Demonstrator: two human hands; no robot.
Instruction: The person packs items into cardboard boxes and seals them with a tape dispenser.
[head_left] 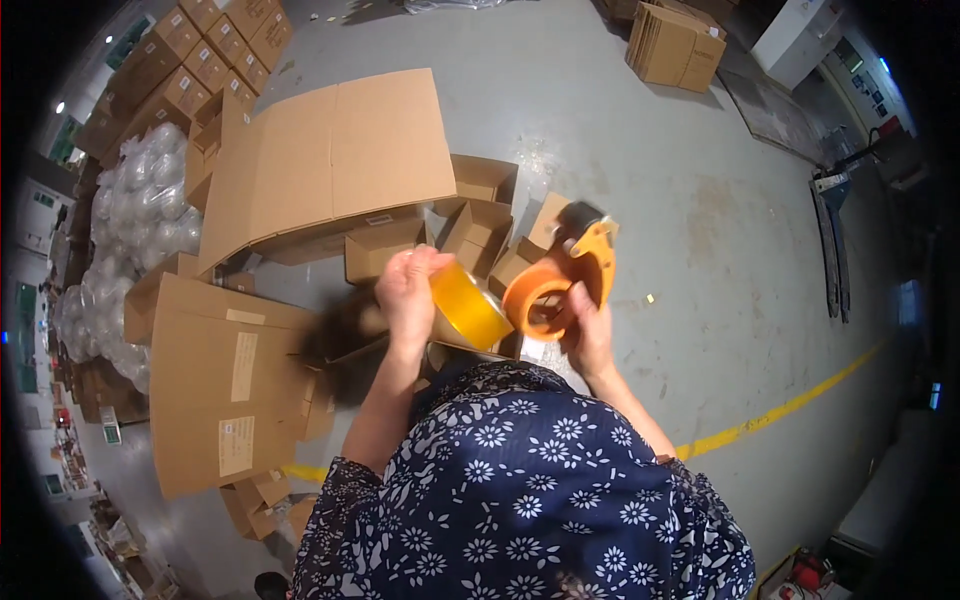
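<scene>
In front of my body, my left hand [407, 292] is closed on the near rim of a roll of yellow packing tape [468, 308]. To its right, my right hand [590, 330] grips an orange tape dispenser [545, 295] with a dark part at its far end. The roll and the dispenser are held close together, and I cannot tell whether they touch. The dispenser's ring is turned toward me, and its far end is slightly blurred. Below both hands stand small open cardboard boxes [478, 232].
Large open carton flaps [335, 145] rise at the left, with another big cardboard panel [225, 390] nearer me. Bagged clear items [145, 200] and stacked cartons [215, 55] stand beyond. Flattened cartons [675, 50] lie far right, near a pallet jack [833, 235]. A yellow line [780, 412] crosses the floor.
</scene>
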